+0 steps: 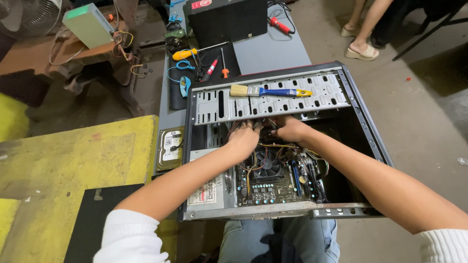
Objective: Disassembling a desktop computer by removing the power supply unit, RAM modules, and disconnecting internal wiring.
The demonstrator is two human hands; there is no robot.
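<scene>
An open desktop computer case lies on its side on a grey table. Both my hands reach inside it, under the perforated metal drive cage. My left hand and my right hand are close together among a bundle of coloured cables; the fingertips are hidden by the cage and wires. Below them sit the motherboard with its black cooling fan and the grey power supply. A paintbrush with a blue and yellow handle rests on the cage.
A hard drive lies left of the case. Screwdrivers and a black mat lie behind it, beside a black side panel. A yellow bench is at left. Another person's sandalled feet are at the upper right.
</scene>
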